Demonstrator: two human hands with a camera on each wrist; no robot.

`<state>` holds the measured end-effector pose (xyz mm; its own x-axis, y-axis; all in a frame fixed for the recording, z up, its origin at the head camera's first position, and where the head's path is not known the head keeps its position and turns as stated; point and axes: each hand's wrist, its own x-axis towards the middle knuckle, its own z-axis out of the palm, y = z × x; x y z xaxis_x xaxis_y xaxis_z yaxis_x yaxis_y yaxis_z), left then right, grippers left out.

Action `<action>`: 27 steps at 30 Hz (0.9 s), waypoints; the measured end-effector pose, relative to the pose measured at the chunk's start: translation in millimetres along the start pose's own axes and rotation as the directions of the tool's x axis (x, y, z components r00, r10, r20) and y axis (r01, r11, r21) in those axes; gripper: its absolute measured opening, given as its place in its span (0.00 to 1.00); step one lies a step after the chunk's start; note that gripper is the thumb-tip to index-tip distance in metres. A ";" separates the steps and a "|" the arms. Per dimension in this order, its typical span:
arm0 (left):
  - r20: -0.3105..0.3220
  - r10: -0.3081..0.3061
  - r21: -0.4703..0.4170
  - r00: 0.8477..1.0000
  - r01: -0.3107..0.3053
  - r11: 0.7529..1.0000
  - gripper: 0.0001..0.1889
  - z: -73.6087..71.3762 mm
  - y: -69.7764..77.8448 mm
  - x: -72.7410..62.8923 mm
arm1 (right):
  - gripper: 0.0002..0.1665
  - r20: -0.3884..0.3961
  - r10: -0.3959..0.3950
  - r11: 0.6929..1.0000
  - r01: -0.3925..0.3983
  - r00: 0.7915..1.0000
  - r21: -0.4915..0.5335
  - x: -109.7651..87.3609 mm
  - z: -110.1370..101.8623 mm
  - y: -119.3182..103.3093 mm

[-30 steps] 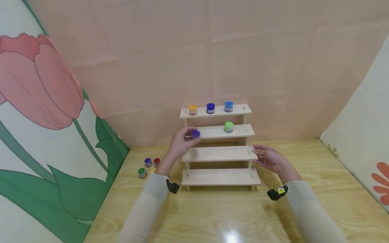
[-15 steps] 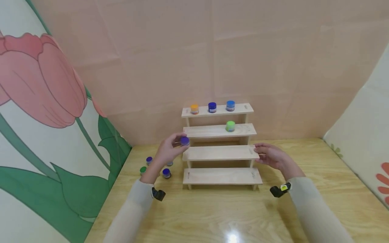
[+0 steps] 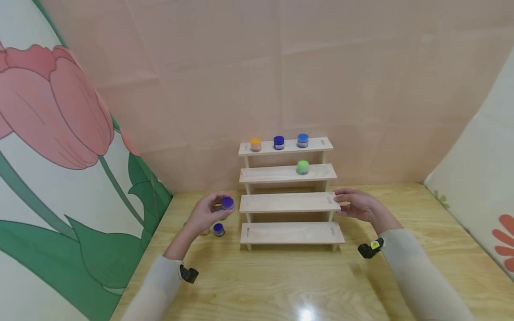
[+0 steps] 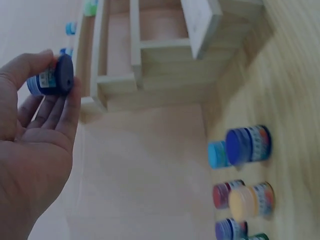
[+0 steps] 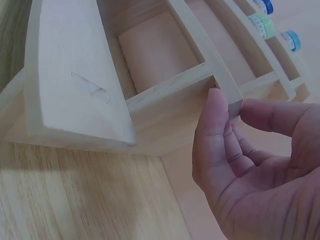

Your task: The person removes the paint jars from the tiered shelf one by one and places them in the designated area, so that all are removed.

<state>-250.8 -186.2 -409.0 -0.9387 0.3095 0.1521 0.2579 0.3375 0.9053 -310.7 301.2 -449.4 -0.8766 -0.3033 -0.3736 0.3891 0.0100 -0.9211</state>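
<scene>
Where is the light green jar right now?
In the head view, the light green jar stands right of centre on the second shelf from the top, below the light blue jar.

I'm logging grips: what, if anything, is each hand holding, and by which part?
The left hand holds a dark-lidded jar by its sides; the right hand pinches the second shelf from the bottom at its right end.
</scene>
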 end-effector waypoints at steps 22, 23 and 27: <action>0.099 -0.053 -0.057 0.994 0.059 0.997 0.25 -8.3 -56.2 -47.2 | 0.23 0.033 0.039 0.999 -0.038 0.999 -0.030 4.1 -6.9 -1.5; 0.097 -0.060 -0.051 0.993 0.065 0.997 0.25 -8.4 -59.0 -48.8 | 0.22 0.035 0.036 0.999 -0.035 0.999 -0.031 4.4 -7.5 -1.8; 0.089 -0.085 -0.038 0.992 0.089 0.995 0.24 -8.6 -67.6 -53.6 | 0.20 0.025 0.042 0.999 -0.041 0.999 -0.028 5.7 -8.9 -2.8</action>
<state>-219.9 -233.3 -474.8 -0.9330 0.3578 0.0385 0.1646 0.3293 0.9298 -319.3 308.0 -449.9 -0.8522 -0.3260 -0.4093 0.4170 0.0494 -0.9076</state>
